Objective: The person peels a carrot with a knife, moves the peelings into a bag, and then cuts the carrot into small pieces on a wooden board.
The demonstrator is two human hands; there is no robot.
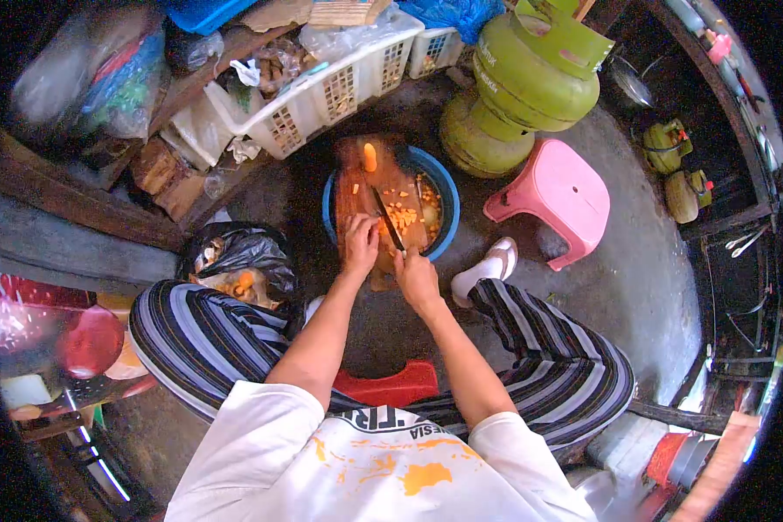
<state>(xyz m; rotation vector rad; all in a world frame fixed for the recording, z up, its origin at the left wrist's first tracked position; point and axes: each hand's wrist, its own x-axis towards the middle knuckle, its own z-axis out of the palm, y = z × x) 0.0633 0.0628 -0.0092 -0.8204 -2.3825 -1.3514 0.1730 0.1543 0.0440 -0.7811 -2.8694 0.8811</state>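
A wooden cutting board (350,178) lies across a blue basin (453,207) on the floor between my legs. My right hand (418,277) is closed round the handle of a knife (387,217), whose dark blade points away from me over the board. Small orange pieces (402,215) lie beside the blade, and more are in the basin. My left hand (359,244) rests on the board left of the knife, fingers bent together; anything under them is hidden. Near the board's far end is a larger orange piece (370,157).
White crates (339,91) stand beyond the basin. Green gas cylinders (531,78) and a pink stool (574,191) are at the right. A black plastic bag (265,252) with peelings sits at the left. Part of a red stool (400,384) shows beneath me.
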